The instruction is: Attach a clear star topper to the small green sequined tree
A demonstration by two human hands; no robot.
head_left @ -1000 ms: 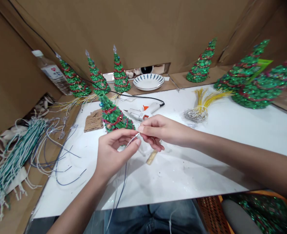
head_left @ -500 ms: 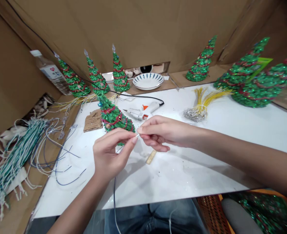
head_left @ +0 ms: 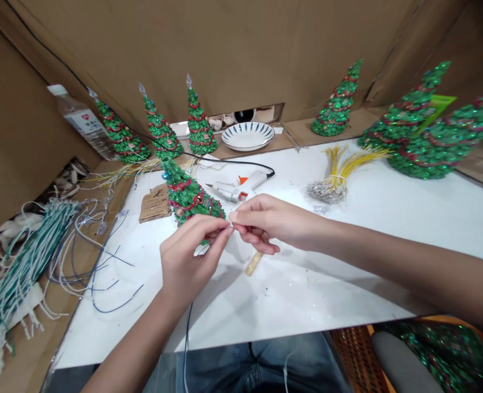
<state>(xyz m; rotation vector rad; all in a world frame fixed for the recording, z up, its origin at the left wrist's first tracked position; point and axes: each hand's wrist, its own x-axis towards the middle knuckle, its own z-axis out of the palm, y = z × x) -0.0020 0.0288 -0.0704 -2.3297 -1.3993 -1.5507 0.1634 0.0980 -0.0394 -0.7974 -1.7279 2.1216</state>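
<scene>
Green tree (head_left: 194,199) partly hidden behind the left hand (head_left: 188,256)

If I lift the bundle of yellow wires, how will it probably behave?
The yellow wire bundle probably stays together, since a white tie circles it. Its thin, fanned-out yellow ends will likely sway. Rolling seems unlikely with that spread.

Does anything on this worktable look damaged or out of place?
The cardboard scrap left of the nearest tree looks torn, its ridges exposed. Loose blue and white wires straggle untidily over the left edge of the tabletop.
</scene>
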